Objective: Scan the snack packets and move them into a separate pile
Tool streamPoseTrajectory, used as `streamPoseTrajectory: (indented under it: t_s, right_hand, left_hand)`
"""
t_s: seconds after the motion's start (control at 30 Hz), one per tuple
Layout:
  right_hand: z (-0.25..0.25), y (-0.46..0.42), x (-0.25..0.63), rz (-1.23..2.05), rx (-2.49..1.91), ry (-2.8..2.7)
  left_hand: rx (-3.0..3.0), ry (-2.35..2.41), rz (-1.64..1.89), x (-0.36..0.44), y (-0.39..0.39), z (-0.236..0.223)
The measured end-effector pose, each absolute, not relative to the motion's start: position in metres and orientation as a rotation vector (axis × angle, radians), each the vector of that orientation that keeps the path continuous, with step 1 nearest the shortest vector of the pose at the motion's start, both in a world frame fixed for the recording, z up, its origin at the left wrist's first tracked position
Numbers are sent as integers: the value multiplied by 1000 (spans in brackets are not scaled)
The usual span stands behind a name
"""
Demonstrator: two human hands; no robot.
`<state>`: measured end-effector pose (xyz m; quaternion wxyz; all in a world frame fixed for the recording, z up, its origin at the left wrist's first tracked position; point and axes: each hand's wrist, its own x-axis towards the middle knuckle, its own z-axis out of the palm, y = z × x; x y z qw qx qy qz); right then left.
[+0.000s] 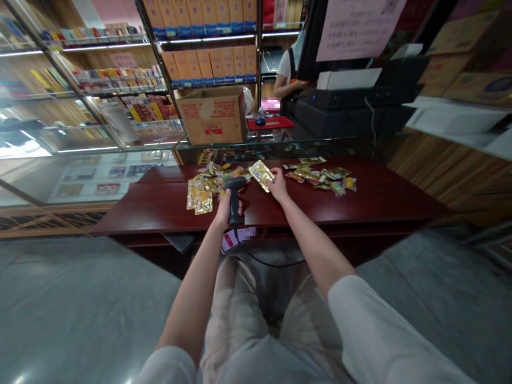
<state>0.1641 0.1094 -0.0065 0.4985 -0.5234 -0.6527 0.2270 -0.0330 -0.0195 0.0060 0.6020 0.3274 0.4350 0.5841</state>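
Observation:
A black handheld barcode scanner [234, 200] is gripped in my left hand [224, 212], its cable hanging down past the desk edge. My right hand [279, 186] pinches a flat gold packet [261, 175] by its right side, raised a little above the dark red desk [312, 205]. The scanner's head is close to the packet's left side, apart from it. Behind and left of the scanner lies a pile of gold packets [200, 194]. To the right of my right hand is a second heap of gold packets [320, 176], with a small orange-and-clear one at its end.
Behind the desk stands a glass counter with an open cardboard box [214, 117] and a red mat [272, 124]. A dark cash register [352, 106] is at the back right, near another person's arm [286, 88]. A phone [236, 239] lies below the desk edge.

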Motion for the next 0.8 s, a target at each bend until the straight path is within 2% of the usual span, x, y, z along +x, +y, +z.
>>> streamPoseTrajectory:
  t_s: [0.27, 0.37, 0.47, 0.57, 0.63, 0.73, 0.8]
  right_hand:
    - [24, 102, 274, 16, -1938, -1828]
    - [20, 92, 300, -116, -1992, -1825]
    - [14, 87, 294, -147, -1851, -1823]
    - [14, 91, 251, -54, -1653, -1915]
    - [17, 98, 209, 159, -1582, -1988]
    - [21, 109, 146, 544, -1672, -1938]
    - [23, 114, 112, 637, -1795, -1922]
  left_hand:
    - [684, 936, 1343, -33, -21, 15]
    - [717, 933, 1298, -41, -18, 24]
    - [834, 972, 1243, -55, -11, 31]
    - [885, 988, 1206, -65, -5, 31]
    - [872, 994, 1212, -68, -2, 28]
    - [830, 958, 1247, -68, 0, 21]
    - [816, 936, 1259, -68, 0, 19]
